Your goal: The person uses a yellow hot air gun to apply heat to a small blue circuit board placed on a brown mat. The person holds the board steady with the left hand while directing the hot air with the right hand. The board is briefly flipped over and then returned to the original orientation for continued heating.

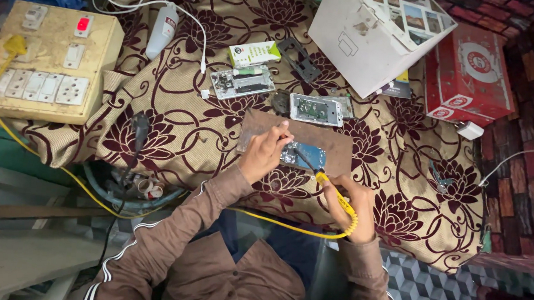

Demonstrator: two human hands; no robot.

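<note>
Right hand (350, 209) is wrapped tight around the yellow handle of a soldering iron (329, 187), fingers fully closed, and the dark tip angles up and left onto a small blue circuit board (303, 156). That board lies near the middle of the scene, on a brown wooden slab (340, 149) set on the floral cloth (177, 127). The left hand (265, 153) sits just left of the board, fingers bunched together at its edge; they look pinched on something thin, though what it is cannot be made out. The iron's yellow cord (287, 225) loops down from the right hand and runs left. Just beyond the slab lie two opened phone bodies, one white-framed (316, 109) and one further left (243, 82), with a small green and white box (254, 52) behind them. Far left, a cream switchboard (43, 59) with a red lit switch and a yellow plug (15, 45) pushed in. A white bottle (162, 29) stands beside it. Far right, a white carton (370, 37) and a red box (469, 72).
</note>
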